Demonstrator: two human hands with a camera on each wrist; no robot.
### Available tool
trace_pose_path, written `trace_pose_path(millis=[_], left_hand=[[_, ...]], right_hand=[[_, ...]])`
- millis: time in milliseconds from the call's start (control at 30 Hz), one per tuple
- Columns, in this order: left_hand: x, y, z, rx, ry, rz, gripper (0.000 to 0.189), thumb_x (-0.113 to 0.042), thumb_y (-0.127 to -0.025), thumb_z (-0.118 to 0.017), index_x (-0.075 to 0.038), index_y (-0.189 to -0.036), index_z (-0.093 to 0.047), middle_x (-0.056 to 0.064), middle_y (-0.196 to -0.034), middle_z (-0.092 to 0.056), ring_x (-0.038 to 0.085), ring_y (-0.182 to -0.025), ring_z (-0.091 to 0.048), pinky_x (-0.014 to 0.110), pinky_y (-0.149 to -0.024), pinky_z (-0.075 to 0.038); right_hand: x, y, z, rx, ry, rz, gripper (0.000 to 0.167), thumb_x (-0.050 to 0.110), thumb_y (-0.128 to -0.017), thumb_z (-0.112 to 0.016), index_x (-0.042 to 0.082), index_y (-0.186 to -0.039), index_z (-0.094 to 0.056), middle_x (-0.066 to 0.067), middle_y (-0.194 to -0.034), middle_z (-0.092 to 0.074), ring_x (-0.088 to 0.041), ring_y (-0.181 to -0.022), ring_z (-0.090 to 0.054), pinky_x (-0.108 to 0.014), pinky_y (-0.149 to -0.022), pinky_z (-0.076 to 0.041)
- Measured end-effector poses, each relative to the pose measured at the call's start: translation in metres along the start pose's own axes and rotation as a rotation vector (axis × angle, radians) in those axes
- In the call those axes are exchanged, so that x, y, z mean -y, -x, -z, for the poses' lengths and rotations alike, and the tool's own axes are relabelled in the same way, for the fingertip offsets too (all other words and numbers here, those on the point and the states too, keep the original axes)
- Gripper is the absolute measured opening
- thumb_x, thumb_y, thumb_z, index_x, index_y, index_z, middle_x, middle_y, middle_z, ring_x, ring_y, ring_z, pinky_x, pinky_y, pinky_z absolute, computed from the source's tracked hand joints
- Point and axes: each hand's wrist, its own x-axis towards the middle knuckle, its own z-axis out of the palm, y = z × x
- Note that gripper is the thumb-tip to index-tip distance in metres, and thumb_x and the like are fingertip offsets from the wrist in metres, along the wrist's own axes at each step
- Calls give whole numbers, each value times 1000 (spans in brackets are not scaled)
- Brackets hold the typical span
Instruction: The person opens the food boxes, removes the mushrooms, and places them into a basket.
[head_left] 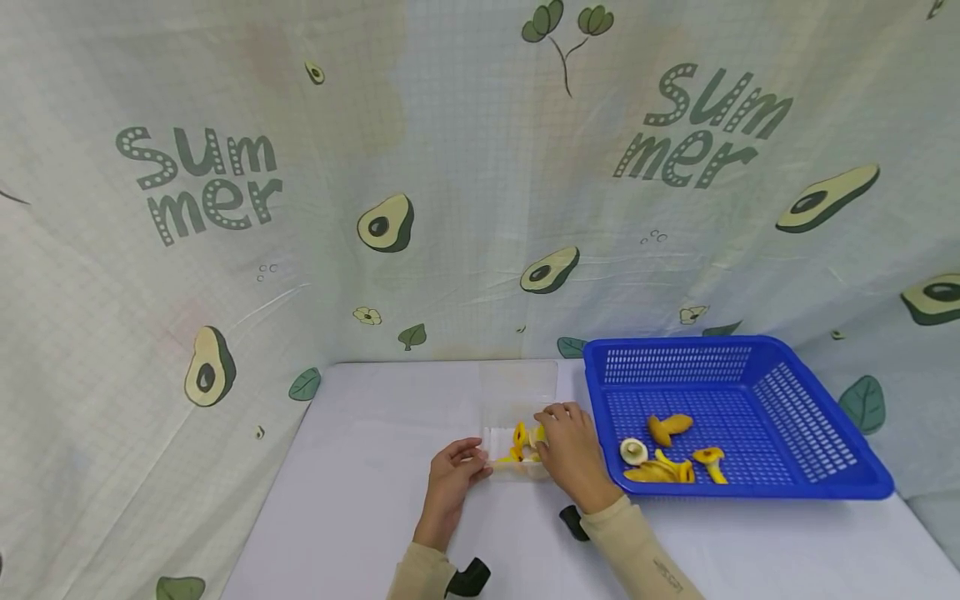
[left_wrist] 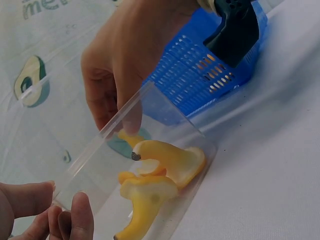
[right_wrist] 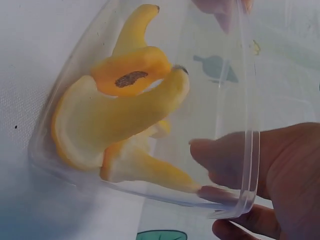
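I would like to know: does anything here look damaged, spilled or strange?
One thing: a yellow-orange mushroom in the clear container has a dark, rough-looking patch on its surface, unlike the smoother skin around it. It may be damage or a natural mark; I cannot tell. I see nothing spilled on the table.

Yellow mushrooms [left_wrist: 175, 160] lie in a clear box [left_wrist: 92, 187] on the bench [left_wrist: 265, 165]
The left hand [left_wrist: 47, 212] holds the box's edge, while the right hand [left_wrist: 125, 55] points downward, a fingertip beside a mushroom's end, in front of a blue basket [left_wrist: 172, 75]
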Motion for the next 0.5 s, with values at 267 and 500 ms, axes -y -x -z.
trace_pose_path(millis=[267,500], left_hand=[[0,-1,1,-2,-11,4,38,10,-95,-68,17,-131,-58,4,-97,-61,13,-82,-63,25,-77,-64],[-1,0,0,5,-14,4,38,9,-96,-67,19,-132,-56,8,-97,-61,13,-84,-63,25,-77,-65]], right_hand=[[0,-1,-2,-69,-35,28,31,-9,-71,-89,4,-98,-82,-10,-98,-71,-32,-100,-61,-49,-89,-55],[0,-2,0,-40,-78,-14,25,-12,-74,-86,4,-92,-82,-8,-91,-69,-31,-99,-60,-49,-89,-55]])
